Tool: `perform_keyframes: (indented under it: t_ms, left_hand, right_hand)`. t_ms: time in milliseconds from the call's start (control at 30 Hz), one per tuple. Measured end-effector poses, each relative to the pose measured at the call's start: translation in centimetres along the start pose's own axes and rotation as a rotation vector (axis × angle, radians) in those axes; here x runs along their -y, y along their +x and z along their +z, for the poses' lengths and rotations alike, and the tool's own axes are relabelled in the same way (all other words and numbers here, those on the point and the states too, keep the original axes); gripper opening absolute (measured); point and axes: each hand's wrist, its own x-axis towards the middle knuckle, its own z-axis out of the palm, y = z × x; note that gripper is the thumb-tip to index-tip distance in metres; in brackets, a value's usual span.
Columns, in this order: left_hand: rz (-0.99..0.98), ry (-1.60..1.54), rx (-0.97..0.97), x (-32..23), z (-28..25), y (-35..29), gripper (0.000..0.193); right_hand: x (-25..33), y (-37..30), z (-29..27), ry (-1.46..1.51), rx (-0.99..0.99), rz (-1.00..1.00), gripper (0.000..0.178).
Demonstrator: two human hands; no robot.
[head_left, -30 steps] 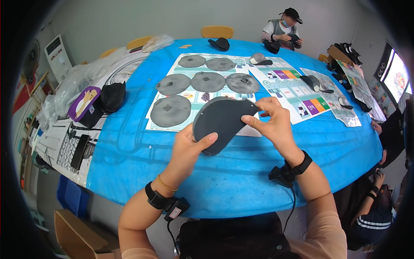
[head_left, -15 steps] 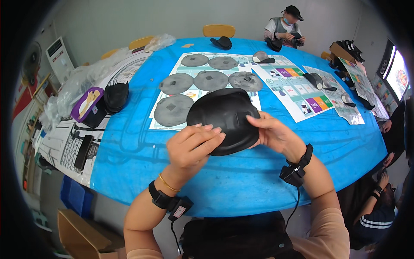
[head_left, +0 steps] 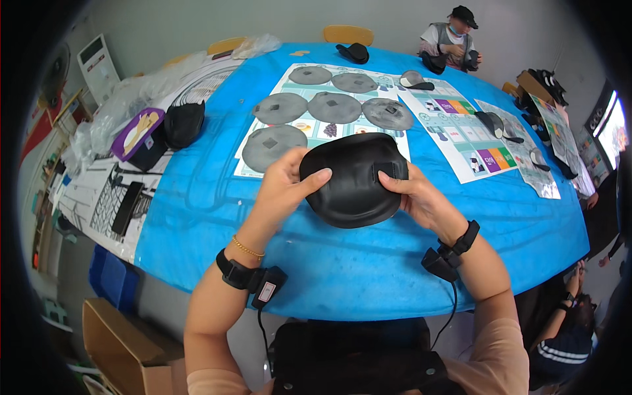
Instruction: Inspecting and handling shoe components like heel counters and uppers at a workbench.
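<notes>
Both hands hold a black rounded moulded pad [head_left: 352, 191] above the near part of the table. It has a smooth, soft-looking surface, and a small dark square patch [head_left: 390, 171] sits on its right side. My left hand [head_left: 286, 184] grips the left edge, thumb on top and fingers hidden behind. On the opposite edge, my right hand [head_left: 421, 194] has its thumb beside the patch, with its other fingers mostly out of sight underneath. Just beyond lie several flat grey ovals [head_left: 274, 147] with small squares on them, spread over a printed sheet [head_left: 247, 168].
A blue cover [head_left: 217, 217] spreads over the table. Left stand a purple-rimmed tub [head_left: 146, 141] and black moulded pieces [head_left: 184, 125]. More printed sheets [head_left: 461, 158] lie right. Across the table, a person [head_left: 454, 39] handles a dark piece. A cardboard box [head_left: 125, 342] stands lower left.
My left hand has shifted from lying over the pad's front to gripping its left edge with the thumb on top. The pad has turned slightly and moved a little right.
</notes>
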Motion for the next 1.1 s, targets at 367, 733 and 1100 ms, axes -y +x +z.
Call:
perform_keyframes:
  t_ms: [367, 733, 1100]
  left_hand:
    - [0.206, -0.068, -0.604, 0.5, -10.2, 3.3, 0.028]
    - [-0.130, 0.810, -1.171, 0.7, -27.6, 9.5, 0.016]
    - [-0.516, 1.683, -0.931, -2.5, -26.3, 8.4, 0.029]
  right_hand:
    - [-7.5, 3.0, -0.9, -0.425, 0.080, -0.138, 0.036]
    - [-7.3, 3.5, -1.4, -0.375, 0.128, -0.158, 0.025]
    - [-7.7, 3.5, -1.1, -0.524, 0.115, -0.217, 0.018]
